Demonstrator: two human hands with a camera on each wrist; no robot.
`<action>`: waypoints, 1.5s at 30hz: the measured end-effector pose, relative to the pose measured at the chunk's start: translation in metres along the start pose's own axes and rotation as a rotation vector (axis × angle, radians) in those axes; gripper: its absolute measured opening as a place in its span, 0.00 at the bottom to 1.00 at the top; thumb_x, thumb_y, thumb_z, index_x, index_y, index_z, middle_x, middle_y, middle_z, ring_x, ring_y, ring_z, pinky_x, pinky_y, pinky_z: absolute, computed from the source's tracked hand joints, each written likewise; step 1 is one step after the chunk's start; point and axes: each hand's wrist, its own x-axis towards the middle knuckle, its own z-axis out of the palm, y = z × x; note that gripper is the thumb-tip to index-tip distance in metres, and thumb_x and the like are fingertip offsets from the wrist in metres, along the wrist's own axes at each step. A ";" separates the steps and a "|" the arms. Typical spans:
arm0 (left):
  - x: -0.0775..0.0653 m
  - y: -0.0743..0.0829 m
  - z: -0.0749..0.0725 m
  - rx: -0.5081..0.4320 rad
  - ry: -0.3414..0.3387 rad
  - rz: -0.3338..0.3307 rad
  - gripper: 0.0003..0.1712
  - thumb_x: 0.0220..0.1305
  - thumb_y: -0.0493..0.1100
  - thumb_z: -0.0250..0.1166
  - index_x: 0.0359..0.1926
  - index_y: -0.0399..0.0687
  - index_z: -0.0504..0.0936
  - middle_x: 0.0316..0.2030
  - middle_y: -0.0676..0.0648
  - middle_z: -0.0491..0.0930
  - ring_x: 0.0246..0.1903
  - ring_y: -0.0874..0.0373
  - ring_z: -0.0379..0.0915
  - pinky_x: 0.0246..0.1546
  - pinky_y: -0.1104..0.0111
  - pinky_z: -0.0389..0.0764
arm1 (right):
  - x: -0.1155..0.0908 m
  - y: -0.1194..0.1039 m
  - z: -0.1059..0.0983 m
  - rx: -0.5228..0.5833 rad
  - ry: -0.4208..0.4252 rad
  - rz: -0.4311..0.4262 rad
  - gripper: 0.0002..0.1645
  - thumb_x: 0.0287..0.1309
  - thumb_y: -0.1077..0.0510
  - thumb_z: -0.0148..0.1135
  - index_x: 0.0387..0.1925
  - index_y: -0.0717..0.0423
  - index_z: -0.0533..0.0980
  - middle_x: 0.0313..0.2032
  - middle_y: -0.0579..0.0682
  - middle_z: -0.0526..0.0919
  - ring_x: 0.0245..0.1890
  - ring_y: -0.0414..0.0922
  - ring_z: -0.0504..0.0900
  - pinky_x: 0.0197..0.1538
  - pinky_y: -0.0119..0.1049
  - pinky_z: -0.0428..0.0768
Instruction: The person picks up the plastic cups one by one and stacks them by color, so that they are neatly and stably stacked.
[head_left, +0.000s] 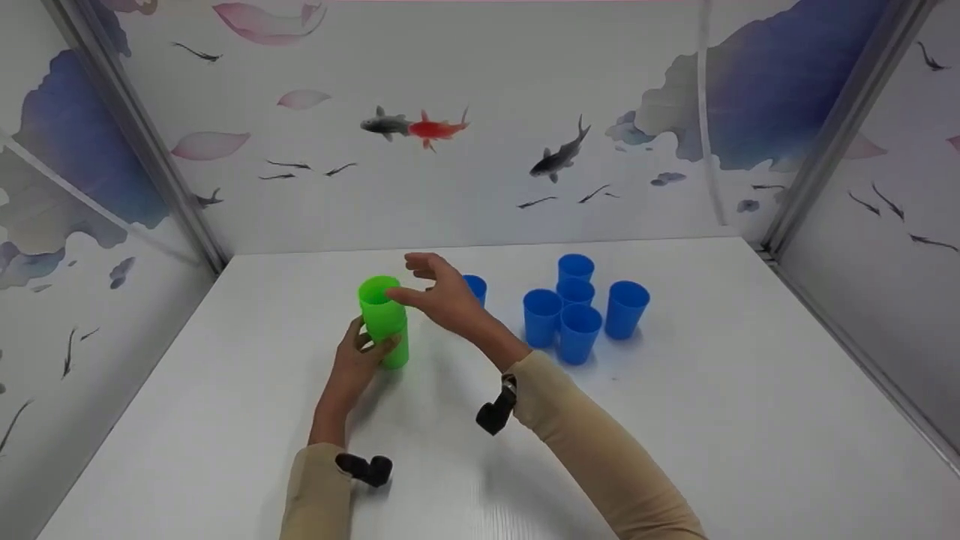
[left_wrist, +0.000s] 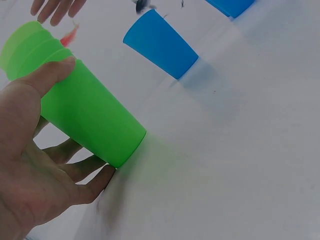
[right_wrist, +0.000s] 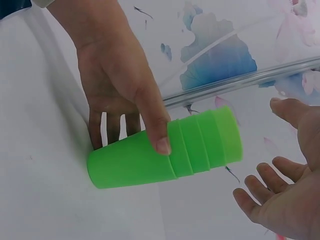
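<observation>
A stack of nested green plastic cups (head_left: 381, 322) stands upright on the white table, several rims showing one below another. My left hand (head_left: 352, 373) grips the stack from the near side; in the left wrist view its thumb lies across the cup wall just under the lower rims, with the fingers round the other side. Close to the stack's top, my right hand (head_left: 448, 298) is held up with fingers spread and nothing in them. The right wrist view shows a gap between that hand (right_wrist: 287, 185) and the top rim of the green stack (right_wrist: 150, 155).
One blue cup (head_left: 475, 289) stands behind my right hand, partly hidden by it. Further right is a group of several upright blue cups (head_left: 580, 334), with another blue cup (head_left: 627, 309) at its right. Printed wall panels (head_left: 480, 202) enclose the table's back and sides.
</observation>
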 end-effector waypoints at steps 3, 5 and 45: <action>0.000 0.000 0.000 0.005 0.003 0.012 0.53 0.63 0.63 0.67 0.79 0.56 0.48 0.76 0.40 0.58 0.76 0.42 0.53 0.74 0.46 0.61 | -0.005 -0.003 -0.013 -0.007 0.009 -0.017 0.40 0.63 0.44 0.66 0.71 0.50 0.65 0.69 0.51 0.71 0.71 0.49 0.69 0.70 0.47 0.74; -0.001 0.000 0.000 0.001 0.003 0.016 0.52 0.64 0.62 0.67 0.79 0.56 0.49 0.75 0.39 0.58 0.76 0.42 0.53 0.74 0.46 0.61 | -0.009 -0.005 -0.023 -0.008 0.016 -0.035 0.39 0.65 0.44 0.65 0.71 0.52 0.65 0.69 0.52 0.71 0.71 0.49 0.69 0.71 0.46 0.72; 0.001 -0.006 0.000 -0.044 -0.009 0.072 0.51 0.65 0.58 0.67 0.78 0.51 0.49 0.74 0.36 0.60 0.75 0.40 0.55 0.73 0.46 0.63 | -0.100 0.050 -0.183 -0.099 0.359 0.002 0.42 0.62 0.36 0.64 0.71 0.50 0.65 0.71 0.49 0.71 0.71 0.46 0.70 0.71 0.44 0.72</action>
